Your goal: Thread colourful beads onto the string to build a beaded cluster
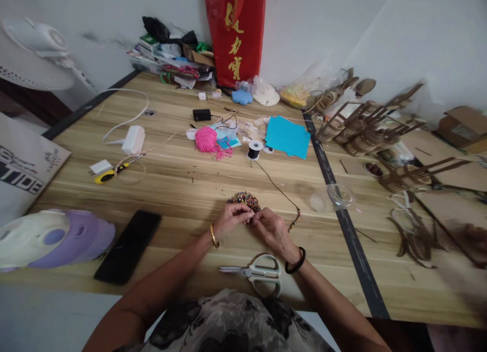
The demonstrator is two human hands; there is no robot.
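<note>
At a wooden worktable (182,184), I am watching two bare hands working close together over a small heap of coloured beads (244,199). The left hand (231,218), a gold bangle at its wrist, is curling its fingertips inward and pinching something tiny at the near edge of the heap; what it pinches is too small for me to tell. The right hand (273,230), wearing a dark bracelet, is meeting it fingertip to fingertip, also pinching, apparently on the black cord (277,188) that is trailing away to a black spool (254,149) farther up the table. A short run of beads already strung (294,221) is lying just beside the right hand.

White-handled scissors (255,272) are lying on the table just below both wrists. A black phone (128,245) is resting face up to the left, near a white-and-lilac gadget (53,238). A pink ball of yarn (206,139) and a sheet of blue paper (287,136) are sitting well beyond the beads, with a clear round dish (340,194) off to the right.
</note>
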